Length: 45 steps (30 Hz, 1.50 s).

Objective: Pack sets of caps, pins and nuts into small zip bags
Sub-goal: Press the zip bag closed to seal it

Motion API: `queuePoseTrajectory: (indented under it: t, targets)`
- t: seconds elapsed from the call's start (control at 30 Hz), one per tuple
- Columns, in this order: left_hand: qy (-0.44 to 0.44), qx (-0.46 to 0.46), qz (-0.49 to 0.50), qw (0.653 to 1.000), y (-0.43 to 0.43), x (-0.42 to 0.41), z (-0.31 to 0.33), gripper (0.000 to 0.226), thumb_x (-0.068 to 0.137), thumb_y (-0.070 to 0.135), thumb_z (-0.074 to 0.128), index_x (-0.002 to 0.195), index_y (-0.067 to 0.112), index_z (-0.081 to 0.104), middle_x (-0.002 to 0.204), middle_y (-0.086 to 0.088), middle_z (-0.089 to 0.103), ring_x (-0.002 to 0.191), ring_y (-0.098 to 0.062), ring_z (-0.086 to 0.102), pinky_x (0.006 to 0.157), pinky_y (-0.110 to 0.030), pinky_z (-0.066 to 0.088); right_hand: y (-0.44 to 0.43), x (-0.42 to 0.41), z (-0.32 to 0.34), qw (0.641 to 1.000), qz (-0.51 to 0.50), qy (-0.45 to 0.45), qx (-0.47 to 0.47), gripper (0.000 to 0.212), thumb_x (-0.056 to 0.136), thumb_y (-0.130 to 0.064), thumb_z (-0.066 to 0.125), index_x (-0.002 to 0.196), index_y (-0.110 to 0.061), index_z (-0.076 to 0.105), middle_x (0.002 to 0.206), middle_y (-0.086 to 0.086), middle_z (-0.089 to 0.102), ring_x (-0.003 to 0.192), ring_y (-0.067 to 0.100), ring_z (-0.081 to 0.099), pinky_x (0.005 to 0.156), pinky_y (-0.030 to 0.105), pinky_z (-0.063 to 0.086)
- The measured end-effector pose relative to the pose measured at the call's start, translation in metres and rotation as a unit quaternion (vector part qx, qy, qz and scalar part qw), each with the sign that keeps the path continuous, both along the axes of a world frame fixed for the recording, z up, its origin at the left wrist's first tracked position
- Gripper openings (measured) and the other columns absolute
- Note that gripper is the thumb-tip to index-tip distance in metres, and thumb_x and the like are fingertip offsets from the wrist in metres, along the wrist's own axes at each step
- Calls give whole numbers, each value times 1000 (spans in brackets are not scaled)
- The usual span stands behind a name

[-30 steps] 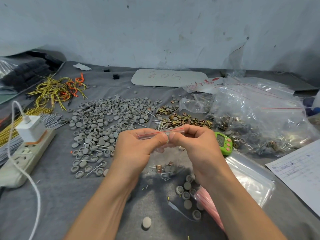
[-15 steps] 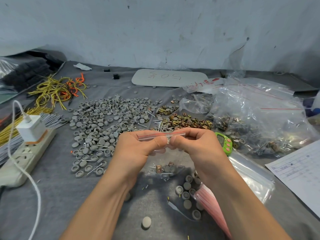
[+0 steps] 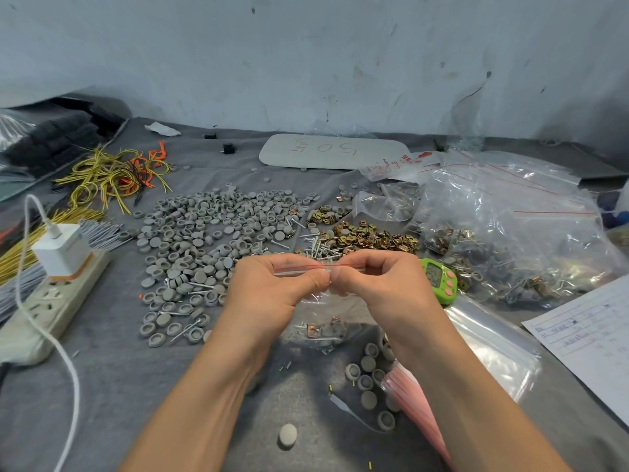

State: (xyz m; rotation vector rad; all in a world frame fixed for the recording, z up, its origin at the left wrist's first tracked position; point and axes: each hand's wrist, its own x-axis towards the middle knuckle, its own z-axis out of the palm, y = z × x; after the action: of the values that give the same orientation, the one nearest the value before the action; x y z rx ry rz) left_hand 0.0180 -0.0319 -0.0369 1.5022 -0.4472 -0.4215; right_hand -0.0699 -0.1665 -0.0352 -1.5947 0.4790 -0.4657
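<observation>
Left of the green plastic timer [image 3: 438, 279], the small clear red-striped zip bag [image 3: 321, 310] is pinched at its strip by left hand [image 3: 272, 291] and right hand [image 3: 384, 287]; sealing seems in hand, and pressing outward along the strip is needed next.

A small zip bag [image 3: 318, 301] is pinched along its red-lined top by the left hand [image 3: 272, 294] and right hand [image 3: 384, 287], held above the grey caps [image 3: 211, 233].
</observation>
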Motion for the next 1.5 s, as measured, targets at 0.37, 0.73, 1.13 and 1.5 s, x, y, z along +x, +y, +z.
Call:
queuePoseTrajectory:
  t: [0.37, 0.73, 1.13, 1.5]
  targets:
    - [-18, 3, 25, 1000, -2, -1, -1, 12, 74, 5, 87, 73, 16, 81, 73, -11, 77, 62, -16, 69, 62, -21, 55, 2, 1, 0, 1000, -3, -6, 2, 7, 83, -4, 81, 80, -10, 81, 71, 5, 77, 64, 11, 72, 63, 18, 53]
    - [6, 13, 82, 996, 9, 9, -2, 10, 76, 5, 85, 73, 14, 81, 72, -9, 77, 59, -8, 70, 52, -13, 49, -13, -6, -3, 999, -43, 23, 22, 20, 86, -8, 79, 68, -14, 80, 66, 10, 73, 57, 12, 62, 53, 13, 46]
    - [50, -32, 95, 994, 4, 7, -1, 15, 80, 0, 80, 70, 11, 78, 64, -7, 73, 54, -9, 65, 51, -16, 50, -8, -3, -2, 997, -51, -39, 44, 15, 88, -3, 77, 74, -9, 77, 67, 10, 73, 64, 18, 65, 67, 28, 56]
    - [12, -23, 55, 998, -3, 1, -4, 6, 79, 2, 82, 81, 7, 79, 72, -9, 76, 62, -11, 68, 59, -17, 52, -2, 3, -4, 997, -32, -60, 35, 19, 86, 1, 78, 73, -13, 77, 65, 6, 71, 61, 12, 64, 62, 19, 52]
